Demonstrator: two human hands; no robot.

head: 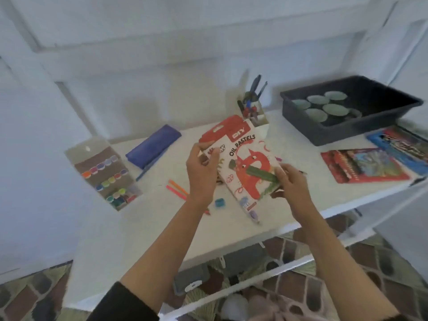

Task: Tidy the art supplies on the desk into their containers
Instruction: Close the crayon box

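Both hands' fingers grip box point(243, 158) labelled "DIY OIL PASTELS"; right point(293, 179), left point(201, 167).

Oil pastels box point(245, 156) partly hidden by hands; blue booklet point(403, 147) cut off at right edge.

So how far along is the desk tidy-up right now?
Early to midway. Done: pens stand in the clear holder. In hand: the left hand holds the oil pastels box; the right hand presses a green pastel on it. Left: orange markers, blue cap, a tube.
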